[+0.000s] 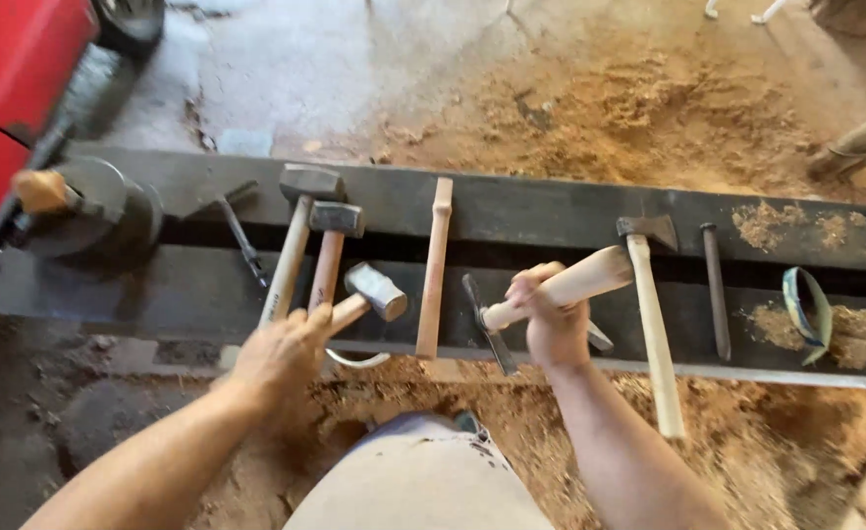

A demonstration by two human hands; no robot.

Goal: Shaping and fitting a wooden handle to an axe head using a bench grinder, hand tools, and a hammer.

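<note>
A view from above onto a long dark metal surface point(512, 211) with a groove along its length, laid with hand tools over a sawdust-strewn floor point(649, 118). All places below are given from this surface.

The left hand point(286, 353) reaches over its near edge, fingers clenched around the handle of a small hammer point(374, 291) whose grey head tilts up just above the surface, a little left of its middle. The right hand point(549, 319) is also at the near edge, right of the middle, fingers wrapped tightly around a thick, pale wooden handle point(566, 285) that slants up and to the right over the surface.

Lying across the surface, from its left end: a round dark metal fitting with an orange knob point(42, 191); a thin black metal tool point(242, 236); a large sledgehammer point(296, 240) and beside it a shorter hammer point(330, 250); a bare wooden handle point(435, 265); a dark flat blade point(487, 334) just left of the right hand; a hatchet point(649, 294) whose long pale handle overhangs the near edge; a dark metal chisel point(715, 290); and, near the right end, a curled strip of band point(808, 312) amid loose sawdust.

Beyond the left end stands a red vehicle panel point(11, 79). The person's knee in light trousers point(418, 481) shows below the near edge.
</note>
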